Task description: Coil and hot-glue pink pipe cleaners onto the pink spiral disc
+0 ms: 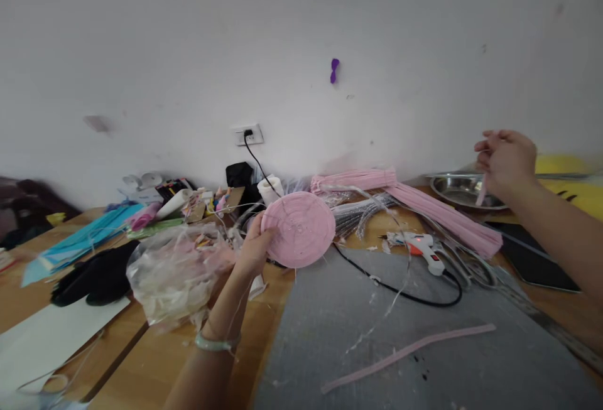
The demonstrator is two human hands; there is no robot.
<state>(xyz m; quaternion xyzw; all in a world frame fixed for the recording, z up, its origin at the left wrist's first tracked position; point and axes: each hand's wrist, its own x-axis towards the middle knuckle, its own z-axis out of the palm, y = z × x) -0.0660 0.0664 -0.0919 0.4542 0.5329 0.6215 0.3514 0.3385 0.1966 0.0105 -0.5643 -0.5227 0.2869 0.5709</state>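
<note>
My left hand (pixel 257 240) grips the left edge of a round pink disc (pixel 301 229), its thumb on the face, which is coiled in rings and tilted toward me. Raised at the right, my right hand (pixel 507 157) has its fingers pinched together on a thin pale pink strip (pixel 481 191), whose end hangs below the hand; the rest is hidden or blurred. Another pink strip (pixel 409 355) lies alone on the grey mat (pixel 301 347). Behind the disc are bundles of pink strips (pixel 447 218).
A white glue gun (pixel 426 248) with a black cord lies by scissors (pixel 471 265) and a metal ruler (pixel 546 319). A metal bowl (pixel 452 191) stands at the back right. On the left are a clear plastic bag (pixel 179 278), black gloves (pixel 101 275) and blue sheets (pixel 87 237).
</note>
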